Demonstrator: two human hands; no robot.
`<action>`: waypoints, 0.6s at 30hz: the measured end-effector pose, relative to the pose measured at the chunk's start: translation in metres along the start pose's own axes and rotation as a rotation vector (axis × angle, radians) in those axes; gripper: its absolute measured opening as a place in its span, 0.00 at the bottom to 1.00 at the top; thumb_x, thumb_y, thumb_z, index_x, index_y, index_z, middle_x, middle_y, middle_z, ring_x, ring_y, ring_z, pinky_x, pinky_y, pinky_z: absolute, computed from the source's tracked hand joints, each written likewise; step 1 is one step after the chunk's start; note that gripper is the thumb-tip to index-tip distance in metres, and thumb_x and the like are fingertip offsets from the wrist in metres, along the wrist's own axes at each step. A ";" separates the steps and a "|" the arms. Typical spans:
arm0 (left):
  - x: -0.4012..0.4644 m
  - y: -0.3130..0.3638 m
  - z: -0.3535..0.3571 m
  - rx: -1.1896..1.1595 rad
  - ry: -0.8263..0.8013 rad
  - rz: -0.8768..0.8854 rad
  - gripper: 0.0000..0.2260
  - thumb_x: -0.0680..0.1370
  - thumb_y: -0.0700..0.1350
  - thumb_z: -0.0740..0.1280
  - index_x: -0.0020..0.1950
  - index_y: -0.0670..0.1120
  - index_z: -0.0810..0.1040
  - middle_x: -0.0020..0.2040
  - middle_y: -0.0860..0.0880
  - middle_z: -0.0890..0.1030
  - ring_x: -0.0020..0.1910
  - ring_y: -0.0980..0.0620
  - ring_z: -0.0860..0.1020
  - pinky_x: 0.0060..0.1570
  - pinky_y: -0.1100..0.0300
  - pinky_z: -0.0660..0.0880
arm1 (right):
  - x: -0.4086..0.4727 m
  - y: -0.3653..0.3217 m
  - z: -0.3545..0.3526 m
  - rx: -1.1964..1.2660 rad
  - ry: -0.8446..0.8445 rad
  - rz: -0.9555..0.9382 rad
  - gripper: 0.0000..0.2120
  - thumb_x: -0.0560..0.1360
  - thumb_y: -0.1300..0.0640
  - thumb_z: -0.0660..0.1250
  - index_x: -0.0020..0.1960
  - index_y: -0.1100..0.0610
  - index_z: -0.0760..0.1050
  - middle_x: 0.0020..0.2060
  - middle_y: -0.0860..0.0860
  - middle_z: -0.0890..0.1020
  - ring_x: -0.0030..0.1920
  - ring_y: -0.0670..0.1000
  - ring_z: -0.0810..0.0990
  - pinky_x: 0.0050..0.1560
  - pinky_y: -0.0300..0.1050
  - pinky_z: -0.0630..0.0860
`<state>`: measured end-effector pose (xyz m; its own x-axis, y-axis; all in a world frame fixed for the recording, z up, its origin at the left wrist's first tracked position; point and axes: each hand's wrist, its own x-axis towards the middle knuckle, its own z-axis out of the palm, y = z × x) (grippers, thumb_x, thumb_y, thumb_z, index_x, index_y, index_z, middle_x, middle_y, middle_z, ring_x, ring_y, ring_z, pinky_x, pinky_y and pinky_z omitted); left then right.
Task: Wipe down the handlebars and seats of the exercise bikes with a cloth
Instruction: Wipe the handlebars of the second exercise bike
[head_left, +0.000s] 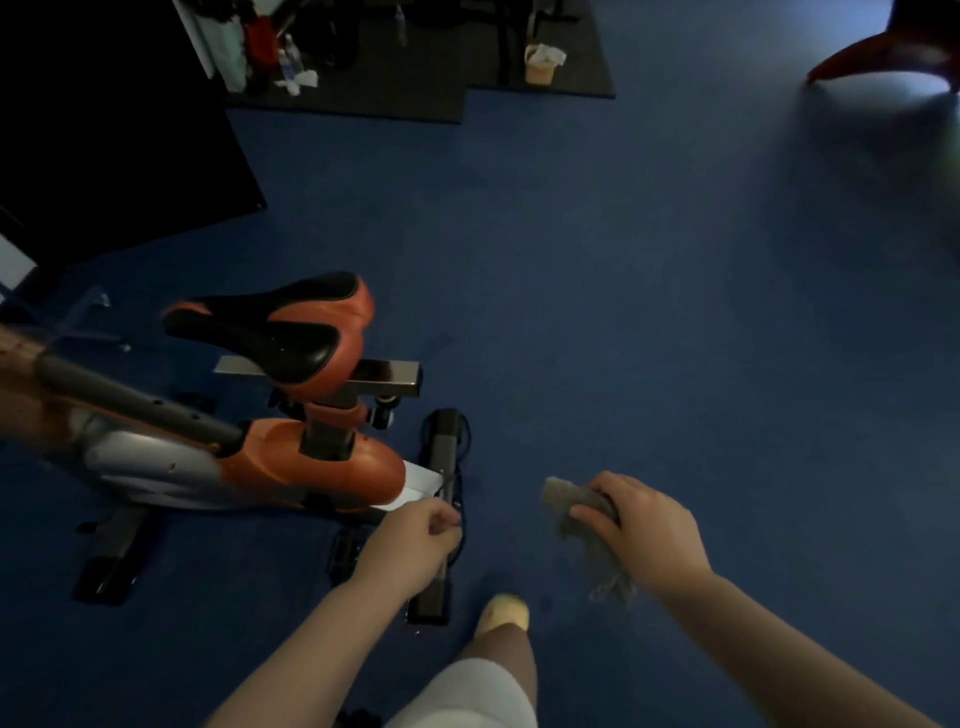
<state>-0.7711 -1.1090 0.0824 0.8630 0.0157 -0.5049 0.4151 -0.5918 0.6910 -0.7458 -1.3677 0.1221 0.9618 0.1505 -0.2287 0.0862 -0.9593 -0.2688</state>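
Note:
An orange and grey exercise bike (311, 470) stands at the left on blue carpet. Its black and orange seat (280, 332) points left on a steel post. The handlebars are out of frame. My right hand (644, 525) is shut on a crumpled grey cloth (582, 525), held in the air to the right of the bike's rear foot bar (441, 467). My left hand (415, 540) hovers over that foot bar with fingers curled loosely, holding nothing that I can make out.
My leg and foot (506, 613) stand just behind the rear foot bar. A black mat (415, 98) at the back holds bottles, equipment legs and a small bin (540, 65). A dark panel (114, 135) fills the upper left. Blue carpet stretches to the right.

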 end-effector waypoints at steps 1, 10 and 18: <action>0.011 0.007 0.002 -0.003 0.002 -0.001 0.07 0.77 0.47 0.68 0.55 0.53 0.79 0.51 0.57 0.80 0.51 0.59 0.77 0.53 0.61 0.74 | 0.011 0.007 -0.003 0.003 -0.005 0.006 0.12 0.78 0.38 0.60 0.50 0.46 0.73 0.44 0.43 0.78 0.42 0.44 0.77 0.38 0.41 0.73; 0.138 0.086 0.027 -0.005 -0.004 -0.016 0.05 0.77 0.49 0.68 0.52 0.57 0.78 0.50 0.59 0.80 0.51 0.59 0.78 0.56 0.56 0.76 | 0.137 0.057 -0.053 -0.103 -0.160 -0.066 0.14 0.78 0.38 0.58 0.54 0.47 0.71 0.48 0.42 0.77 0.47 0.45 0.76 0.40 0.41 0.68; 0.239 0.162 -0.008 0.127 0.083 -0.059 0.08 0.77 0.51 0.67 0.55 0.56 0.79 0.54 0.59 0.80 0.53 0.59 0.78 0.51 0.62 0.74 | 0.279 0.083 -0.114 -0.174 -0.138 -0.211 0.14 0.79 0.39 0.58 0.55 0.47 0.71 0.50 0.43 0.77 0.49 0.45 0.77 0.39 0.41 0.66</action>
<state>-0.4949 -1.1946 0.0775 0.8611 0.1169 -0.4947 0.4308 -0.6846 0.5880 -0.4406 -1.4325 0.1428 0.8744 0.3704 -0.3134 0.3348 -0.9281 -0.1628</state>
